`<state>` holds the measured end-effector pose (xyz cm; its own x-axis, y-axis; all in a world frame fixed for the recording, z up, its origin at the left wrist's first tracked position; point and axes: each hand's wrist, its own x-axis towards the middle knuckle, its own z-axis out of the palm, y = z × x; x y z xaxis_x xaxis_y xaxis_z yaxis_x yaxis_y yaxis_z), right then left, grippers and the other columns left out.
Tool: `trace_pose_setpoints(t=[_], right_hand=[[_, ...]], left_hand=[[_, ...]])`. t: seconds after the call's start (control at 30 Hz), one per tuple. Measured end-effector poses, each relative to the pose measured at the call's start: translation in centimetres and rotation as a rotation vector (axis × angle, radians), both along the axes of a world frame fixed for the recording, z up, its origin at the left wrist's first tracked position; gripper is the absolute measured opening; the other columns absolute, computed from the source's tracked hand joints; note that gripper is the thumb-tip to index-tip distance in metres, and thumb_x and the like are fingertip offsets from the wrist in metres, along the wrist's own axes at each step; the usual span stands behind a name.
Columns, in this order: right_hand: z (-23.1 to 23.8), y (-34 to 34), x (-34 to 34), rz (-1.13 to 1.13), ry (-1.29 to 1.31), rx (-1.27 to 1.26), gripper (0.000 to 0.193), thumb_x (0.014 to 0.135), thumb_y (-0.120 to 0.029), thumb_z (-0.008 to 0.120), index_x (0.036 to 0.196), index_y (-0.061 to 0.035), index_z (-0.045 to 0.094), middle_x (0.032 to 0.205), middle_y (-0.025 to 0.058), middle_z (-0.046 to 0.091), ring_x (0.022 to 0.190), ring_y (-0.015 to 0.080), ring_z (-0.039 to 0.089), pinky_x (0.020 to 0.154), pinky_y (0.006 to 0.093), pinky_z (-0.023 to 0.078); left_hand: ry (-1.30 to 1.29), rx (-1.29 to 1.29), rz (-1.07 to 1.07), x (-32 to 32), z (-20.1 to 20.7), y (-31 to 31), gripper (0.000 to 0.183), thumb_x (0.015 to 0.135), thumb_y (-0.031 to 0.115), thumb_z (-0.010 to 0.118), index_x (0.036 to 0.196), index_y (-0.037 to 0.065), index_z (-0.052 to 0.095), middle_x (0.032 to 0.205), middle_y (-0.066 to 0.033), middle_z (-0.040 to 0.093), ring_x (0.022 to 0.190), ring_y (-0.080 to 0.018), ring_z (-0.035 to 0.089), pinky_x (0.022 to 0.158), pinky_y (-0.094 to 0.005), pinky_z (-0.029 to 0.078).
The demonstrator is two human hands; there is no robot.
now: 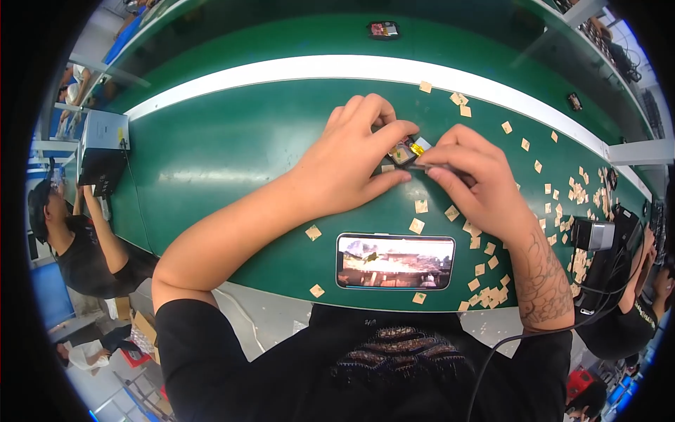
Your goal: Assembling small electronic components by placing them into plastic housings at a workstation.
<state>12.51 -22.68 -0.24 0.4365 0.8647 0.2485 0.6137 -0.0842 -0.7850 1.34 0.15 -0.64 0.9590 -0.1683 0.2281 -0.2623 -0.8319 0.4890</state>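
Note:
My left hand (346,156) is closed on a small black-cased electronic device (401,156) and steadies it on the green table, its thumb at the near side and its fingers at the far side. Inside the case a circuit board shows in part. A silver piece with yellow tape (418,148) sits at the device's right edge. There my right hand (481,172) pinches with thumb and forefinger. A thin greyish tip pokes out from that pinch toward the case; what it belongs to is hidden by the fingers.
A phone (396,261) playing a picture lies near the table's front edge. Small tan square pieces (485,299) are strewn over the right side. Beyond the white rail (302,67) lies another open device (384,29). A grey-black box (593,234) stands right; co-workers sit both sides.

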Motion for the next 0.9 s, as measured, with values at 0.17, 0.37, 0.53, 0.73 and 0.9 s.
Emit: trace_pose_setpoints(t=[0.17, 0.37, 0.53, 0.73, 0.9], right_hand=[[0.2, 0.4, -0.9, -0.022, -0.057, -0.054, 0.024, 0.093, 0.002, 0.073, 0.115, -0.0058, 0.076, 0.094, 0.0082, 0.058, 0.08, 0.0254, 0.064, 0.07, 0.0362, 0.053], [1.2, 0.5, -1.5, -0.119, -0.401, -0.171, 0.017, 0.089, -0.002, 0.073, 0.105, -0.0064, 0.072, 0.095, 0.0066, 0.06, 0.085, 0.028, 0.069, 0.069, 0.0404, 0.056], [2.6, 0.9, -2.4, -0.129, -0.631, -0.278, 0.015, 0.086, -0.005, 0.072, 0.1, -0.008, 0.068, 0.093, 0.0059, 0.057, 0.085, 0.026, 0.067, 0.068, 0.0402, 0.057], [0.7, 0.8, -1.3, -0.156, -0.404, -0.2, 0.015, 0.088, -0.001, 0.073, 0.103, -0.0048, 0.069, 0.094, 0.0063, 0.063, 0.081, 0.0251, 0.069, 0.067, 0.0376, 0.057], [1.0, 0.1, 0.2, -0.284, 0.015, -0.066, 0.017, 0.092, 0.005, 0.074, 0.107, -0.0017, 0.071, 0.092, 0.0059, 0.064, 0.074, 0.0106, 0.063, 0.064, 0.0247, 0.049]], left_hand=[[-0.011, -0.133, -0.056, -0.1, -0.7, 1.9, 0.057, 0.081, 0.014, 0.09, 0.134, 0.007, 0.067, 0.122, -0.0107, 0.055, 0.114, -0.0315, 0.057, 0.1, -0.0425, 0.05], [0.0, -0.099, -0.06, -0.3, -0.4, 1.1, 0.052, 0.081, 0.012, 0.089, 0.128, 0.008, 0.068, 0.117, -0.0082, 0.06, 0.113, -0.0321, 0.058, 0.1, -0.0438, 0.048], [0.024, -0.097, -0.038, -0.7, -0.1, 0.6, 0.048, 0.082, 0.01, 0.087, 0.125, 0.006, 0.067, 0.116, -0.0098, 0.063, 0.111, -0.0333, 0.06, 0.098, -0.0447, 0.05], [-0.012, -0.123, -0.021, -0.7, 0.0, 0.3, 0.046, 0.083, 0.007, 0.085, 0.125, 0.004, 0.066, 0.114, -0.013, 0.063, 0.108, -0.0367, 0.063, 0.091, -0.0448, 0.055], [-0.038, -0.182, -0.028, -0.6, -0.2, 0.3, 0.047, 0.082, 0.006, 0.085, 0.126, 0.005, 0.067, 0.113, -0.0135, 0.065, 0.109, -0.037, 0.064, 0.092, -0.0446, 0.055]])
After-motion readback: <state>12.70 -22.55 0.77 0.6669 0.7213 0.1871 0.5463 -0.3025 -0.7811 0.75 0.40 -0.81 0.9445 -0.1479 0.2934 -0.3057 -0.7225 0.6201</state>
